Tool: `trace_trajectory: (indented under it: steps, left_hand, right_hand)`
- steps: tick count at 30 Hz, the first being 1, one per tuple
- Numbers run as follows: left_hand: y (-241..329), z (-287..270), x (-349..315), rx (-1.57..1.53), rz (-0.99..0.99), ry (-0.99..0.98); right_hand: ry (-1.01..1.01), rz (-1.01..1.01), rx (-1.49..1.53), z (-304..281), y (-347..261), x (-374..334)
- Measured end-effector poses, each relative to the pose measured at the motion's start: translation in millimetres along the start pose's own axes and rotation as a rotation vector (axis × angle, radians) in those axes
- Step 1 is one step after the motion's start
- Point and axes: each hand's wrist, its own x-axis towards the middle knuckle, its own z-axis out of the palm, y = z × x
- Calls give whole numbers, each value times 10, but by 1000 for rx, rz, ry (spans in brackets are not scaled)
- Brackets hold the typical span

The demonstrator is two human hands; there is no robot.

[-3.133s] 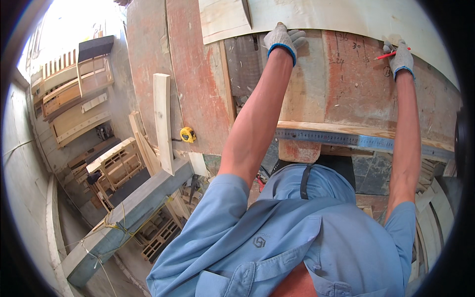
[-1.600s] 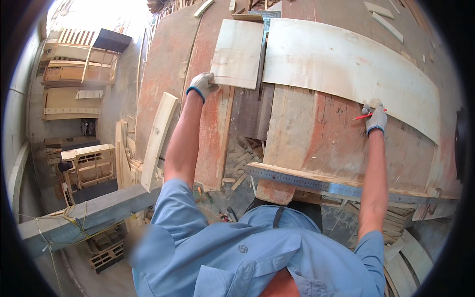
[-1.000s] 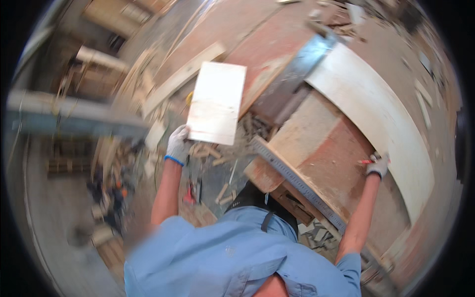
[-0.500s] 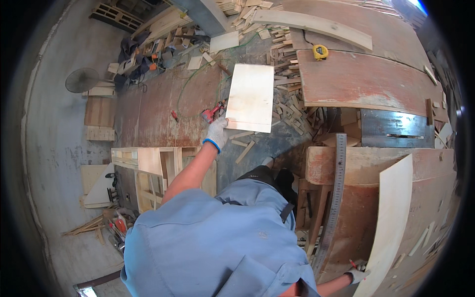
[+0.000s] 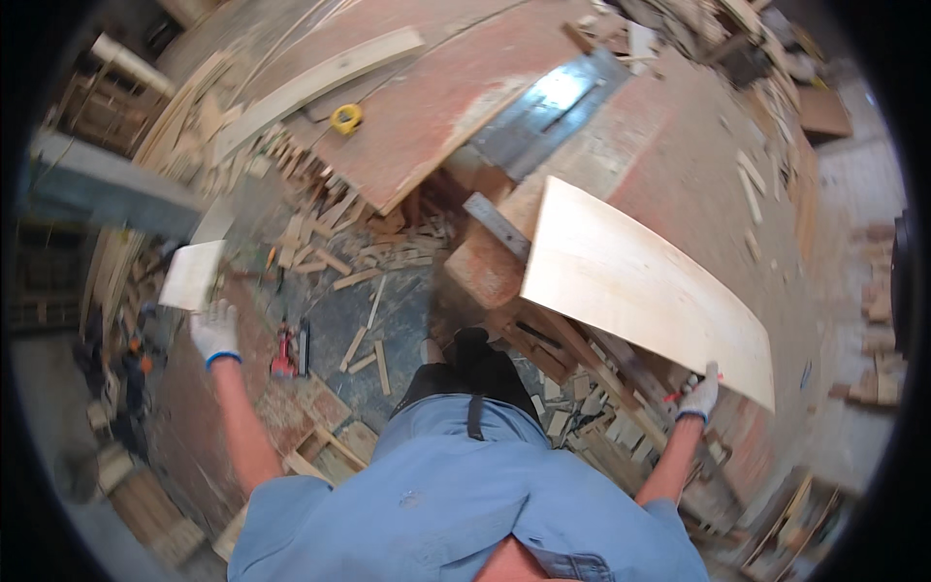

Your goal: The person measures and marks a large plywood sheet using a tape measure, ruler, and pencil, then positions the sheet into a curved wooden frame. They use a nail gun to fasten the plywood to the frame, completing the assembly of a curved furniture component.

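My left hand (image 5: 215,332), in a pale glove with a blue cuff, reaches far out to the left with its fingers stretched. Just past its fingertips is a small pale wooden panel (image 5: 194,274), seemingly loose from the hand. To the right, my gloved right hand (image 5: 698,396) grips the near edge of a large pale thin board (image 5: 645,286) and also has a slim red pen (image 5: 672,397) between its fingers. The large board lies slanted over the workbench and covers part of a long steel ruler (image 5: 497,225).
A yellow tape measure (image 5: 346,118) sits on the reddish far bench (image 5: 417,126) beside a long plank (image 5: 320,87). Offcuts (image 5: 364,359) litter the floor. A red power tool (image 5: 284,351) stands on the left, and a grey beam (image 5: 116,184) crosses behind.
My view has swung to the right. The small panel has gone outward from my left hand, whose fingers have opened. With my right hand, the large board has shifted toward me over the ruler.
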Motion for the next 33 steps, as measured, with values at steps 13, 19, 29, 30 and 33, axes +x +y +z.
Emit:
trace_trajectory:
  steps: [13, 19, 29, 30, 33]
  left_hand:
    - [-1960, 835, -2139, 472, -911, -925]
    - [-2100, 1448, -2481, 392, -893, -1022]
    - [-2260, 1571, -2462, 707, -720, -1033]
    - [-2207, 1565, -2459, 739, -728, -1035]
    - [-2159, 1599, -2331, 887, -696, -1148]
  right_hand:
    - [-62, 113, 101, -44, 573, -1557]
    - [-81, 182, 168, -149, 876, -1781]
    - [-32, 128, 185, -104, 1000, -1637]
    - [-39, 125, 173, -79, 955, -1637]
    - [-69, 129, 130, 35, 835, -1554]
